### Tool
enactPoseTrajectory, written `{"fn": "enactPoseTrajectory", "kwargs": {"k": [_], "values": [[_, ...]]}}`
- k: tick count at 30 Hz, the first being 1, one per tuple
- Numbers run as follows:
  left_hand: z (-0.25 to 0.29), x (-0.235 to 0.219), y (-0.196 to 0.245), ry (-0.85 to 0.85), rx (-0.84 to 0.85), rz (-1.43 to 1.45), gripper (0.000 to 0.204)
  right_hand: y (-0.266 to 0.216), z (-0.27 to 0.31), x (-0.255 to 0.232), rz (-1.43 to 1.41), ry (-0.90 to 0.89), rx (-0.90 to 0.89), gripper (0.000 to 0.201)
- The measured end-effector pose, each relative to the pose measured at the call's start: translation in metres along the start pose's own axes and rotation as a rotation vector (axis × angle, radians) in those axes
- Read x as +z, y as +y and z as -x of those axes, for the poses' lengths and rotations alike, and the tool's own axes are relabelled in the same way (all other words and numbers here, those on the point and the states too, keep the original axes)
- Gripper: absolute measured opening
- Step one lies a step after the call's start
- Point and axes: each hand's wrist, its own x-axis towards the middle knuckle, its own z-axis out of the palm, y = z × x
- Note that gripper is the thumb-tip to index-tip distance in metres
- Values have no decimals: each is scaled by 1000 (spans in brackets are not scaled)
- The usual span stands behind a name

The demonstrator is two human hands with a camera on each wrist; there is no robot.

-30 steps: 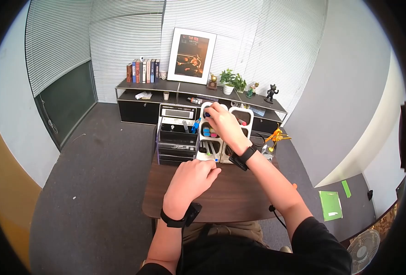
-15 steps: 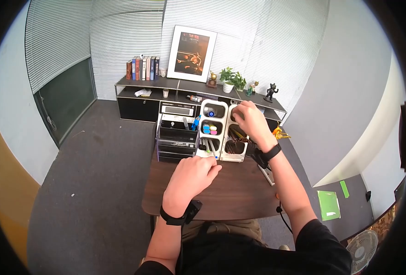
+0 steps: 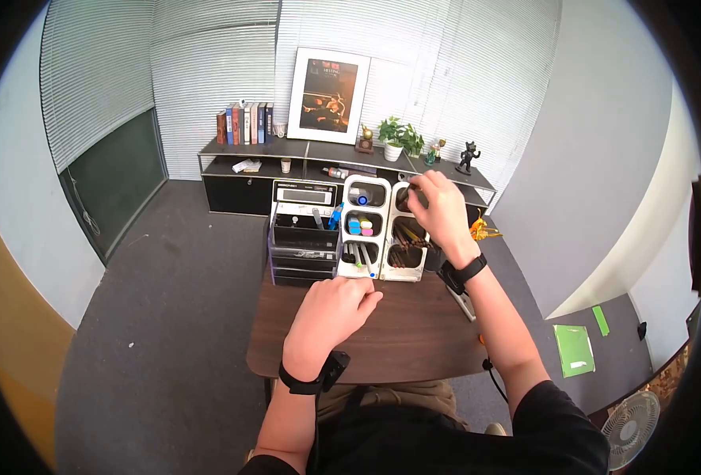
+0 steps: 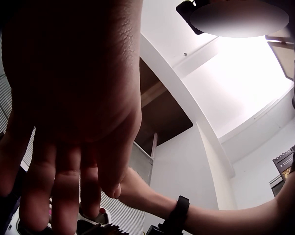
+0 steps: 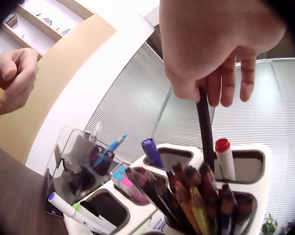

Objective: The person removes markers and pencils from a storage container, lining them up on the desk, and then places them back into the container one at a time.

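a dark brown wooden table with rounded corners stands on a grey floor. along its far part, two white pen holders sit side by side, a clear drawer unit to their left. the person's right hand is over the far end of the right-hand holder, thumb and fingers pinching a black pen-like stick. the stick stands nearly upright, its lower end hidden behind coloured pencils, near a red-capped marker. the left hand hangs above the table in front of the holders, fingers loose, holding nothing. beyond, a low black shelf unit carries a row of books, a framed poster, a potted plant and a dark figurine before white blinds. off to the right are a green folder and, nearer the person, a fan.
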Motion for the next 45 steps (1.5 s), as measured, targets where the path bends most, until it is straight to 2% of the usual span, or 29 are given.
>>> {"fn": "enactPoseTrajectory", "kwargs": {"k": [2, 3, 6, 8, 11, 13, 17, 25, 29, 32, 35, 38, 43, 45], "values": [[0, 1, 0, 1, 5, 0, 29, -12, -6, -10, -78, 151, 40, 19], [1, 1, 1, -5, 1, -1, 28, -16, -9, -13, -133, 204, 3, 19], [0, -1, 4, -25, -7, -1, 28, -33, -14, -18, -225, 248, -51, 20], [-1, -3, 6, -36, -13, -2, 28, -36, -15, -11, -209, 172, -70, 20], [-1, -5, 7, -53, -36, -14, 28, -32, -14, 6, -188, 171, -130, 19], [0, -5, 7, -30, -27, 4, 28, -29, -11, 17, -183, 42, -81, 19], [0, -5, 7, -49, -35, -4, 28, -24, -7, 38, -186, -69, -112, 19], [-2, -3, 8, -72, -21, -32, 29, -24, -8, 61, -198, -168, -112, 22], [-2, -2, 7, -68, -8, -24, 30, -24, -7, 50, -161, -201, -102, 21], [-3, 3, 3, -65, -18, -26, 29, -11, -4, 35, -190, -160, -45, 21], [-3, 10, -3, 8, -11, -115, 28, 7, 3, 24, -83, -137, -3, 20], [-3, 10, -4, 13, -32, -151, 28, 17, 14, 15, -44, -221, 98, 15], [-6, 10, -9, 3, -40, -118, 28, 9, 20, 5, -120, -181, 164, 20], [-5, 11, -14, 1, -54, -109, 28, 13, 23, 9, -169, -248, 156, 23]]}}
